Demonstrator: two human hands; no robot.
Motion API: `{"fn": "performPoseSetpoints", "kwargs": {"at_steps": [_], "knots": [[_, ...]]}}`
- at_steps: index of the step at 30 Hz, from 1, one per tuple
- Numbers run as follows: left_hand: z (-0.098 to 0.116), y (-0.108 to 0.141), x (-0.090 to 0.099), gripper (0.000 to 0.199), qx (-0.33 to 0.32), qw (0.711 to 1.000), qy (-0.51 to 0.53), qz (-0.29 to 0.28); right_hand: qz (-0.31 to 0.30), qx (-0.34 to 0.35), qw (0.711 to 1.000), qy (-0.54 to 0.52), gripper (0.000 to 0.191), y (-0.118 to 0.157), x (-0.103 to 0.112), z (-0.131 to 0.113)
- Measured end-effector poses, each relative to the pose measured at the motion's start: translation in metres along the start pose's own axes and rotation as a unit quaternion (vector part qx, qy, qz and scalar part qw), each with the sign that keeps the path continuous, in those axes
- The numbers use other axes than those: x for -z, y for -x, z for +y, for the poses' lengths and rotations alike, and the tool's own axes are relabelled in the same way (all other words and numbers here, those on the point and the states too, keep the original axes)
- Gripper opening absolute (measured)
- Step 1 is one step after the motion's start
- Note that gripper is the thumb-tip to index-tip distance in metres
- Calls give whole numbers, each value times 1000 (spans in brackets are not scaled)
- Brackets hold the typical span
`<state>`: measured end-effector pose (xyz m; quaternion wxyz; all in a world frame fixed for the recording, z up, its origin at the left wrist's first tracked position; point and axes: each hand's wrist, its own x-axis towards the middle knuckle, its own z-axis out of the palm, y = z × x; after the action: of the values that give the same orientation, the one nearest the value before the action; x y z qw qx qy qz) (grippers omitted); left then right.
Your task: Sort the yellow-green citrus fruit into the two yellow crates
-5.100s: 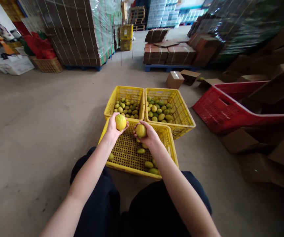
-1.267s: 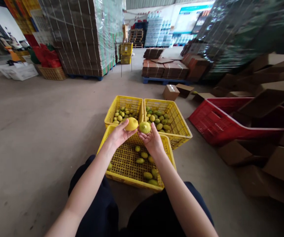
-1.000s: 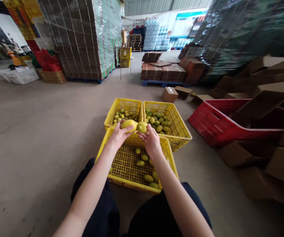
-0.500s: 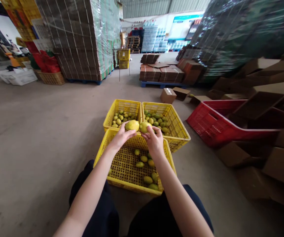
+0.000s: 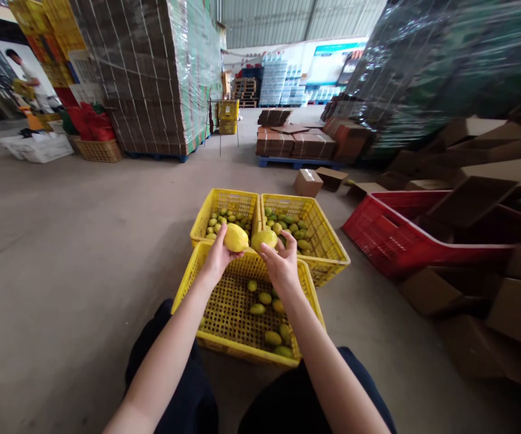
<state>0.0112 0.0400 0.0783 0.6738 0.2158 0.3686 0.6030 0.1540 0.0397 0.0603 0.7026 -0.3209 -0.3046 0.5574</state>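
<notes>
My left hand (image 5: 217, 258) is closed around a yellow lemon (image 5: 236, 238), its thumb up along the fruit's left side. A second lemon (image 5: 265, 240), slightly greener, is gripped in my right hand (image 5: 283, 260), with the fingers around its right side. The two lemons are side by side above the far rim of the near yellow crate (image 5: 224, 343). Inside that crate, several greenish-yellow lemons (image 5: 272, 338) lie mostly on the right; my forearms hide part of it.
Beyond stand a left yellow crate (image 5: 201, 211) and a right yellow crate (image 5: 328, 241), both holding lemons. A red crate (image 5: 373, 235) and loose cardboard boxes (image 5: 464, 343) lie to the right. Wrapped pallet stacks (image 5: 129, 78) rise behind. A person (image 5: 29, 78) is at far left.
Both lemons have turned in my fingers, and the left one sits slightly further left. The view has tilted up a little. A person now shows at far left.
</notes>
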Motion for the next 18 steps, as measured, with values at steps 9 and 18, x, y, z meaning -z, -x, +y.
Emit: {"fn": "performPoseSetpoints", "kwargs": {"at_steps": [9, 18], "knots": [[5, 1, -3, 43, -3, 996, 94, -4, -11, -56, 998, -30, 47, -5, 8, 0], [10, 6, -4, 30, 57, 986, 155, -8, -14, -165, 975, -147, 10, -13, 15, -1]]}}
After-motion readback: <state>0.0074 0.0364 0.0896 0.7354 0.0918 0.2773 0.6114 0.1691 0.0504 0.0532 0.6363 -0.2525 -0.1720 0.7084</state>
